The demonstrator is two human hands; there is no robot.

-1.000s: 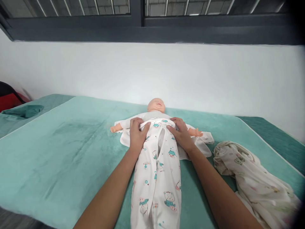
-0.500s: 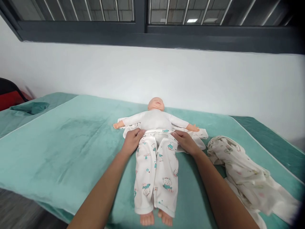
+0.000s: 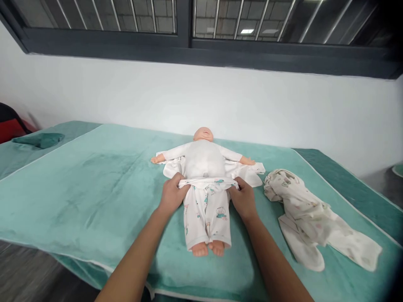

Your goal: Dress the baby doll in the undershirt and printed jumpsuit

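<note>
Gripping the waistband of white cartoon-print cotton baby trousers (image 3: 206, 207): left hand (image 3: 171, 195) closed on its left end, right hand (image 3: 243, 199) closed on its right end. Worn by pale plastic baby doll (image 3: 203, 157), supine mid teal plush mat (image 3: 94, 188). Long axis head-away, bare feet toward wearer; waistband crosswise between both hands, equally near. Crumpled cream printed garment (image 3: 310, 209) lying apart, right side.

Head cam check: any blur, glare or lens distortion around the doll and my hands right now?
Head view: doll and both hands, left hand, right hand, are sharp under even, soft light, no glare; window frame bows from wide-angle distortion; right corners darken.
</note>
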